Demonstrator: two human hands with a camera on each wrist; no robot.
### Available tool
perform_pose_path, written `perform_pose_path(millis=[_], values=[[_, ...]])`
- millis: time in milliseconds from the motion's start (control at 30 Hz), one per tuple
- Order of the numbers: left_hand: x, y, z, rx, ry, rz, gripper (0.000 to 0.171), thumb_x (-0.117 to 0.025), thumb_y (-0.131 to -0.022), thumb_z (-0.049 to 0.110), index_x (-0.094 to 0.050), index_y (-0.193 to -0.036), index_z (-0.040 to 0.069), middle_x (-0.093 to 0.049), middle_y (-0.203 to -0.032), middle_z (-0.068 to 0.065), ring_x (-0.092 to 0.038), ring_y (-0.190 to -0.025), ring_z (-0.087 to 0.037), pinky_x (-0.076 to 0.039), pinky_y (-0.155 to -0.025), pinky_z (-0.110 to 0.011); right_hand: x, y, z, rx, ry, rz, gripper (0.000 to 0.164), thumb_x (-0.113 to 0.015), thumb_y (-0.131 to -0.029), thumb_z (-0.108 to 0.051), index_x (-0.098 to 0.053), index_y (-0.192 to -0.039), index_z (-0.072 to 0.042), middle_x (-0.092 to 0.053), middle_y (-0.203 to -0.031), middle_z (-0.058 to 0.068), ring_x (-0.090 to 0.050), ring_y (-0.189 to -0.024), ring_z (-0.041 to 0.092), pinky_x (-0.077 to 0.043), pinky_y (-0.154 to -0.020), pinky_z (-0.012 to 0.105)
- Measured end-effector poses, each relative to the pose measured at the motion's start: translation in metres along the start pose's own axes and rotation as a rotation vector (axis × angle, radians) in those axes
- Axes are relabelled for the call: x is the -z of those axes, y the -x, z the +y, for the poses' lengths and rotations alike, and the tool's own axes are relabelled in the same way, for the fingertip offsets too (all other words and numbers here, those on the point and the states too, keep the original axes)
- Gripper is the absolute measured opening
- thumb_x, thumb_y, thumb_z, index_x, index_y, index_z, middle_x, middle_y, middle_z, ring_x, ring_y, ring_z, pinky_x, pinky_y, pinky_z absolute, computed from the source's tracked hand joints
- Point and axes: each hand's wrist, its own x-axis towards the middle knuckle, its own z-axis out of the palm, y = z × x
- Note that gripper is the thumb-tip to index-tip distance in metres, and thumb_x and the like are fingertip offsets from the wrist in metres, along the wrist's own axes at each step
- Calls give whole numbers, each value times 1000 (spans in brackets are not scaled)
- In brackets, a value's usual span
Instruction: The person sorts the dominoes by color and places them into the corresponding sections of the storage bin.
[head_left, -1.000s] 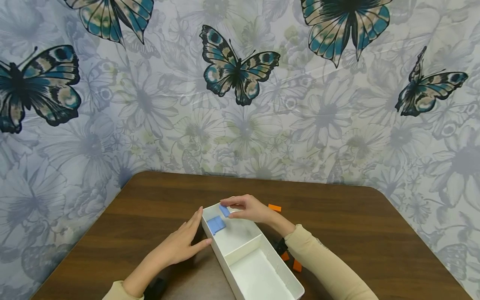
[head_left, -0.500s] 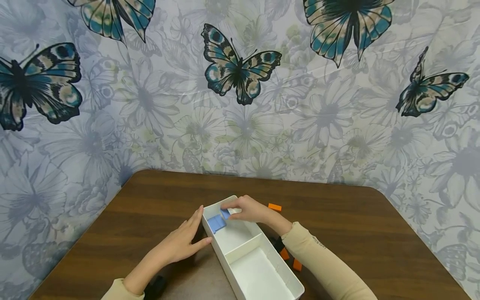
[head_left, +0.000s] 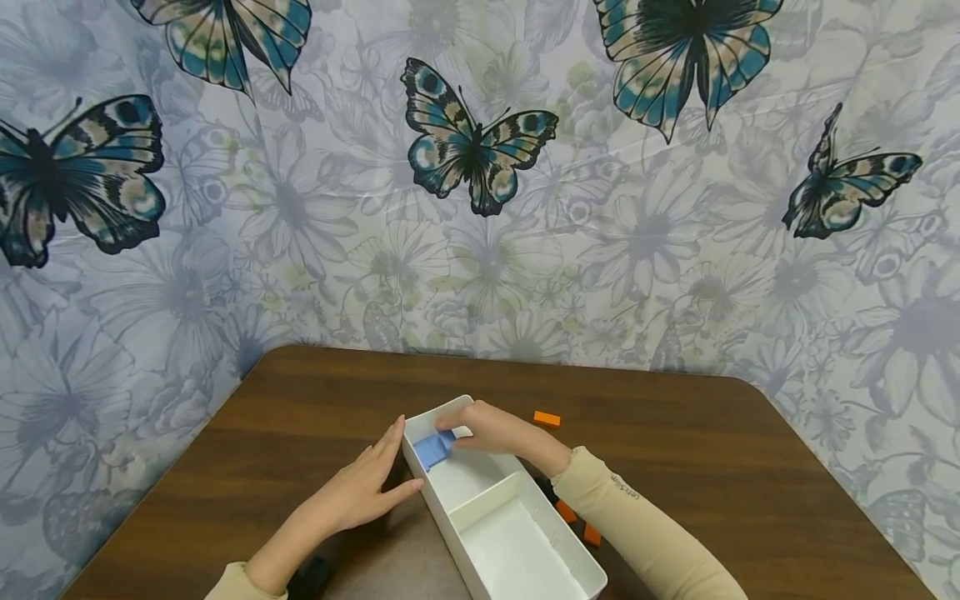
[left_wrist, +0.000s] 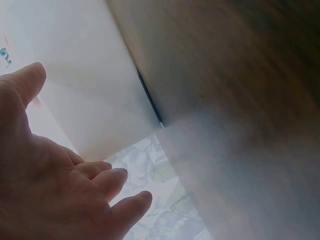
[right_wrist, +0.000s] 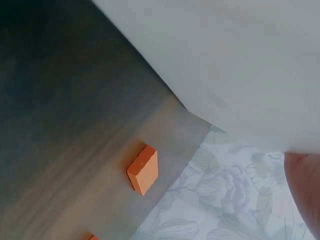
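Note:
A white two-compartment box (head_left: 517, 537) stands on the table, angled away from me. Flat blue pieces (head_left: 430, 451) lie at the left side of its far compartment. My right hand (head_left: 491, 429) reaches over the right wall into that compartment and pinches a small blue block (head_left: 447, 437) between thumb and fingers, beside the other blue pieces. My left hand (head_left: 356, 487) rests against the box's left wall with fingers and thumb extended; in the left wrist view, that hand (left_wrist: 65, 185) lies along the white wall. The right wrist view shows only a fingertip over the box.
One orange block (head_left: 547, 418) lies on the brown table (head_left: 675, 450) beyond the box's right side. More orange blocks (head_left: 592, 534) sit near the right forearm. A butterfly-patterned cloth (head_left: 480, 275) hangs behind the table.
My right hand has lowered and moved slightly toward me, bringing the blue block down beside the other blue pieces. The left hand has stayed at the box wall.

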Motion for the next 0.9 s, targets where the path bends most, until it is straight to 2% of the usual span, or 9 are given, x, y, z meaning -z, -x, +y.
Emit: perform_pose_path(millis=[100,233,400,500,633,900], values=[[0,0,0,0,-1,5,95,-44,-88,64,3,-150,9,-6,-154,-12,-22,-134,-36,-20,-104,-56,0,1,2,-9,-50,10,36,-69,-85,-5,-63,-120,1,-61,-121,7,-55,-111,13,-41,-90,19],[-2,0,-1,0,-4,1,95,-43,-88,64,3,-150,9,-6,-154,-13,-21,-134,-36,-20,-104,-56,1,4,2,-27,-203,12,40,-68,-85,-5,-60,-124,0,-59,-124,7,-54,-112,11,-41,-90,19],[-2,2,0,-2,-1,4,95,-43,-88,64,3,-150,8,-7,-153,-14,-20,-135,-35,-19,-105,-56,0,7,-10,-19,-371,-46,49,-70,-82,-1,-54,-129,3,-57,-126,12,-55,-111,13,-43,-89,20],[-1,2,0,-11,-5,18,96,-44,-88,64,2,-150,7,-8,-153,-14,-20,-135,-33,-18,-105,-56,-3,7,-17,-28,-432,-79,53,-71,-80,4,-51,-129,6,-56,-126,16,-56,-110,14,-44,-87,19],[-2,1,0,-14,-19,26,96,-44,-88,65,2,-150,8,-8,-153,-14,-20,-135,-33,-19,-105,-56,-11,5,-22,-52,-429,-113,56,-72,-78,6,-50,-129,5,-59,-121,14,-58,-106,11,-45,-84,17],[-1,0,0,-12,-13,22,94,-45,-89,63,2,-150,9,-8,-153,-13,-21,-134,-37,-21,-103,-57,-25,4,-34,-49,-286,-160,59,-75,-77,0,-48,-129,0,-63,-114,6,-59,-101,6,-45,-80,13]])
